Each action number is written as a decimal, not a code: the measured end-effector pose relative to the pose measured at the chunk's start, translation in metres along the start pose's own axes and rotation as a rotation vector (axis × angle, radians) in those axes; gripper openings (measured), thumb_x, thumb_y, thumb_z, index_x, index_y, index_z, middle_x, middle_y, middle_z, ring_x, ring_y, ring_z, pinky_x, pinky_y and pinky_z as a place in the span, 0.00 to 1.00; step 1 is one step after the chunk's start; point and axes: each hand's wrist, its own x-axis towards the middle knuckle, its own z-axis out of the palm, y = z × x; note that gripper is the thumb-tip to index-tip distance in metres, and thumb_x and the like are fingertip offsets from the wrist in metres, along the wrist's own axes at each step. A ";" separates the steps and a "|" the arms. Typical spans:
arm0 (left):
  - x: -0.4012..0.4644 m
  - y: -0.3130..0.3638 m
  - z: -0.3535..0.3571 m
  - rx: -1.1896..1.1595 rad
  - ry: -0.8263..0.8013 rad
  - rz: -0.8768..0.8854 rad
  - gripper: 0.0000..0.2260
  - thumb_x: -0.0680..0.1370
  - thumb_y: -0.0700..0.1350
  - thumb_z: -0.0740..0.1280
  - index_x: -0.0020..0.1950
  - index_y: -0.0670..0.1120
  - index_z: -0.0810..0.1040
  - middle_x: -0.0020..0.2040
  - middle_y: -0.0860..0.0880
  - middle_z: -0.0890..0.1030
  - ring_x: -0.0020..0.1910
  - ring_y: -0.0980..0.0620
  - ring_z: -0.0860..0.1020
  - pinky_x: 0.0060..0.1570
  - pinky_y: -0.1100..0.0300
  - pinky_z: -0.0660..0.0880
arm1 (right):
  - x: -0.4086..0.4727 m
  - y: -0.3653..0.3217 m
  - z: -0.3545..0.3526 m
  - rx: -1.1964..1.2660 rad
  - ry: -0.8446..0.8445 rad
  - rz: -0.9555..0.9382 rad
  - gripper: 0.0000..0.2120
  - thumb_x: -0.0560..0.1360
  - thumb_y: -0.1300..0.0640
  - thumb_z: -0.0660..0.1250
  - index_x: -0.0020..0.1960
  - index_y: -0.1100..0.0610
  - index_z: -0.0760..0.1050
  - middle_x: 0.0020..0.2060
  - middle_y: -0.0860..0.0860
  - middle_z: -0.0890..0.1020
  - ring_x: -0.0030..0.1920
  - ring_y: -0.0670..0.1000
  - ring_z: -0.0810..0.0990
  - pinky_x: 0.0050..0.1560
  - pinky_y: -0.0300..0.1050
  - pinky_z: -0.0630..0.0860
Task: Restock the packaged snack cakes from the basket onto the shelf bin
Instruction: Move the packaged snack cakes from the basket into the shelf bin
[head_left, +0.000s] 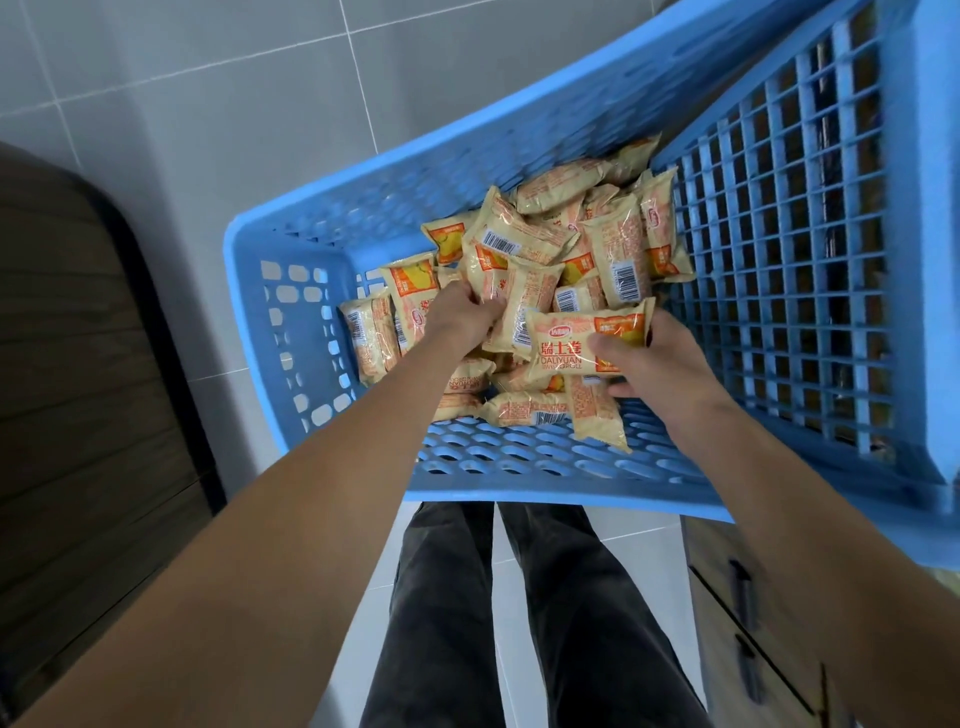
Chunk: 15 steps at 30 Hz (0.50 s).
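Hands work the basket (311, 244) together: left hand (460, 319) clutches piled packets (524, 312), right hand (649, 364) grips one packet (571, 340), gathering more per trip

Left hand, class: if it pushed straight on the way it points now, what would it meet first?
Most likely more snack cake packets heaped just beyond the left hand, which already grips one; behind them rises the blue basket wall. Depth in one view is uncertain.

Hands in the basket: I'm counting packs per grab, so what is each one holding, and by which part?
Right hand pinches a snack cake pack at its right end. Left hand grips other packs in the pile by their lower ends.
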 end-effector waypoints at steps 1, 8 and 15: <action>0.001 0.000 0.001 0.006 -0.005 -0.011 0.12 0.77 0.47 0.66 0.57 0.43 0.77 0.56 0.46 0.80 0.53 0.47 0.78 0.49 0.58 0.72 | 0.000 0.000 -0.001 0.001 0.002 -0.003 0.09 0.75 0.57 0.68 0.44 0.45 0.71 0.43 0.41 0.78 0.44 0.42 0.78 0.41 0.39 0.78; -0.001 -0.004 0.009 -0.011 0.205 -0.020 0.12 0.76 0.40 0.65 0.35 0.48 0.67 0.39 0.51 0.75 0.44 0.48 0.76 0.44 0.56 0.73 | 0.001 0.005 -0.003 0.006 0.005 -0.001 0.09 0.75 0.56 0.68 0.44 0.44 0.72 0.43 0.40 0.78 0.44 0.42 0.78 0.40 0.39 0.78; -0.031 -0.028 -0.027 -0.219 0.288 -0.012 0.11 0.76 0.40 0.66 0.36 0.50 0.70 0.45 0.48 0.81 0.45 0.48 0.77 0.51 0.52 0.76 | -0.003 0.002 0.001 0.086 -0.005 0.032 0.11 0.75 0.62 0.68 0.48 0.46 0.72 0.49 0.45 0.79 0.51 0.49 0.79 0.47 0.45 0.80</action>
